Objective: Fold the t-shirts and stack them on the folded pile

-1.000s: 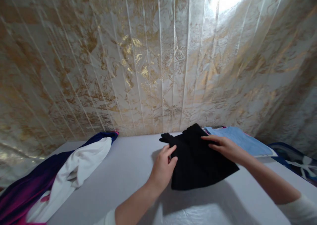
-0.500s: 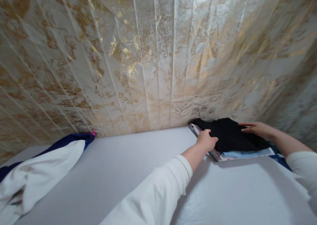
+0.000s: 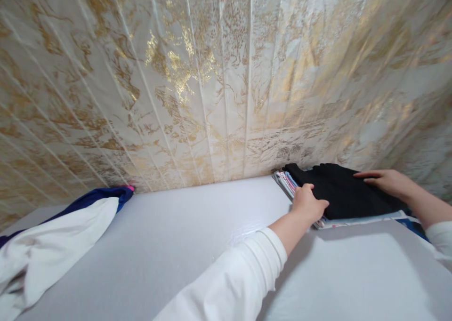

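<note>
A folded black cloth garment (image 3: 348,194) lies on top of a stack of folded clothes (image 3: 285,182), with light blue, pink and white layers showing at its left and front edges. My left hand (image 3: 308,204) grips the black garment's left edge, its thumb lying over the cloth and some fingers hidden at the side. Stretched fingers of my right hand (image 3: 390,184) rest on the garment's right part. Dark blue cloth (image 3: 413,227) pokes out under the stack near my right wrist.
A pale, smooth flat surface (image 3: 183,245) spreads below the stack. At the far left lies a rumpled white cloth (image 3: 70,236) beside dark blue cloth (image 3: 95,195) with a pink tip. A gold-patterned curtain (image 3: 212,85) hangs along the back edge.
The black garment now lies flatter and spreads wider over the stack. In view, both hands sit slightly farther right, and the camera has shifted a little.
</note>
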Demonstrator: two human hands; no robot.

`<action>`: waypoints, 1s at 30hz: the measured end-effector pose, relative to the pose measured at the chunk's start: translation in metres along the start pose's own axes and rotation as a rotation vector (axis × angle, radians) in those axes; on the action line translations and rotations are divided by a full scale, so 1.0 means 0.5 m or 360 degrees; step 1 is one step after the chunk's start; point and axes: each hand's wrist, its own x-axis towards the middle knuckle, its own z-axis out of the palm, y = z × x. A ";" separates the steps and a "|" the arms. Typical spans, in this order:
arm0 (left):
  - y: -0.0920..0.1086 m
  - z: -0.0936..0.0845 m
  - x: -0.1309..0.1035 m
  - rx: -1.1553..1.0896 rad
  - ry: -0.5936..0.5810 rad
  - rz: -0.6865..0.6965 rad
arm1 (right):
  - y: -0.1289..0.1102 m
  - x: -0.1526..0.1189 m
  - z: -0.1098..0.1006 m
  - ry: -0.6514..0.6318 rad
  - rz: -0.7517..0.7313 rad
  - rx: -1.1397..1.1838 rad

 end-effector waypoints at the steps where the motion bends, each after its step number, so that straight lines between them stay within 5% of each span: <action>1: -0.008 -0.002 -0.008 0.0030 0.0003 0.0002 | 0.001 -0.011 0.009 -0.0103 0.0024 0.0014; 4: -0.021 -0.007 -0.024 0.0077 -0.0022 0.0020 | -0.001 -0.036 0.022 -0.0289 0.0126 -0.0011; 8: -0.016 -0.004 -0.037 0.0068 -0.0033 0.0024 | -0.033 -0.037 0.008 -0.0255 0.0172 -0.0136; 12: -0.011 0.008 -0.075 0.0011 0.0032 0.0032 | -0.126 -0.036 0.016 -0.0201 -0.0123 -0.0101; 16: -0.034 0.025 -0.129 -0.0113 0.0022 0.0107 | -0.232 -0.060 0.069 -0.0286 -0.0476 0.0088; 21: -0.083 0.034 -0.158 -0.0148 -0.0121 0.0321 | -0.275 -0.087 0.118 -0.0499 -0.0545 0.0277; 30: -0.121 0.014 -0.161 -0.0183 -0.0275 0.0473 | -0.336 -0.041 0.074 -0.0269 -0.0470 0.0118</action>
